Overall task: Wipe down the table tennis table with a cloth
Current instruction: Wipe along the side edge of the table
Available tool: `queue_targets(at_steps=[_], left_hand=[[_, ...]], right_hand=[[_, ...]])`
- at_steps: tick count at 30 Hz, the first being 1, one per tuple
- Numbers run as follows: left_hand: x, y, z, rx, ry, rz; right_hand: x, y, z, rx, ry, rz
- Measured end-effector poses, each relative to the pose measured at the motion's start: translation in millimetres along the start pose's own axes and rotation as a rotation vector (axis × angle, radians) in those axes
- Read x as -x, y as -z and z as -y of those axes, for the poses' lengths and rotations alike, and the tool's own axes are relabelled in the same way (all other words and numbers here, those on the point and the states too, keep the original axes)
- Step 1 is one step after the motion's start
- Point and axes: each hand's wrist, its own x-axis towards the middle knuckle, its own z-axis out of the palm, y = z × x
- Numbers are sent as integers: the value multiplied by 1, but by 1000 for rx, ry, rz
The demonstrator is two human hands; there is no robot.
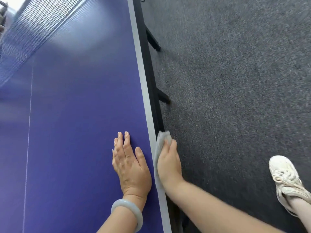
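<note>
Gripping cloth (159,148) w/ right hand (169,163) at table (75,115) edge.

Even, fairly bright light; I see the upper left corner blown out white. A broad pale glare patch sits on the table (94,34) at upper centre. The net (25,31) in the upper left is soft and smeared. Carpet (235,81) grain blurs toward the right edge. The cloth (162,137) at lower centre looks slightly smeared. Straight table lines slant and bow: wide-angle distortion.
</note>
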Motion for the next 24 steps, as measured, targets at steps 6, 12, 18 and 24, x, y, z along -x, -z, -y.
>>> queue_targets(at_steps=[6,12,18,24], left_hand=[[1,4,-1,-18,5,13],[-2,11,-10,-51,31,88],[-80,28,-35,-31,-46,15],[-193,-5,-81,-55,51,92]], right_hand=[[-105,-11,72,-43,-69,118],[-105,-11,71,-19,-69,88],[-107,-10,68,-21,-65,79],[-110,-9,64,-21,-60,114]])
